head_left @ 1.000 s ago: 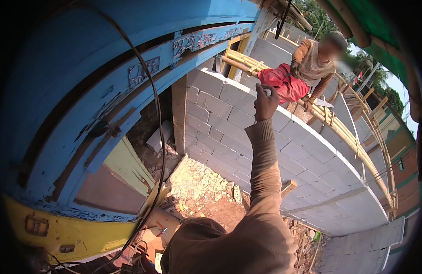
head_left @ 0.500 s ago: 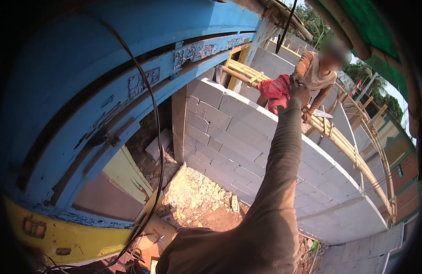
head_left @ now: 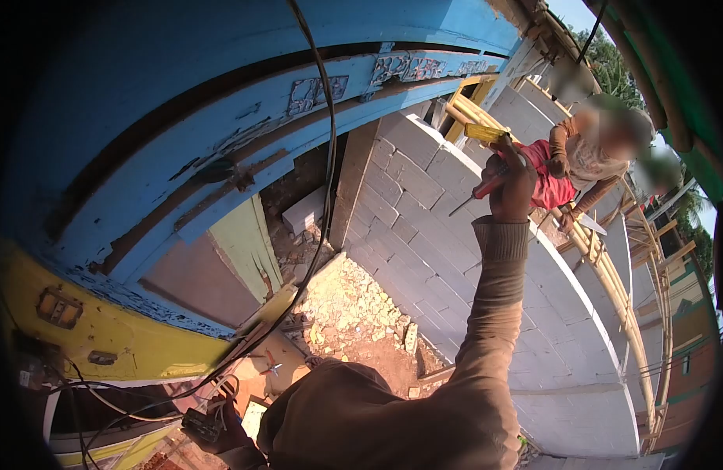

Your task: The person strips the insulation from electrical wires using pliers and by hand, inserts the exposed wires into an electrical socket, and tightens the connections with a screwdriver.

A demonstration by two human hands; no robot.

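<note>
My right hand (head_left: pixel 513 186) is raised at the end of my outstretched arm, above the grey block wall. Its fingers are closed round a red-handled screwdriver (head_left: pixel 487 186), whose thin shaft points down to the left. A yellow object (head_left: pixel 484 133) shows at the fingertips. At the lower left, my left hand (head_left: pixel 227 429) holds a dark boxy object (head_left: pixel 201 424) with wires beside it. Across the wall, a person in red cloth (head_left: pixel 551 176) is near my right hand, one hand (head_left: pixel 567 222) at the bamboo poles.
The grey block wall (head_left: pixel 424 227) runs diagonally to the right. Blue painted boards (head_left: pixel 181 86) fill the upper left, above a yellow panel (head_left: pixel 126 345). A black cable (head_left: pixel 330 141) hangs across the view. Rubble (head_left: pixel 354 305) lies below, and bamboo poles (head_left: pixel 612 274) stand behind the wall.
My right hand reached out to the person and drew back; the screwdriver and yellow object now show at it. My left hand with the dark object has come into view. The view has shifted.
</note>
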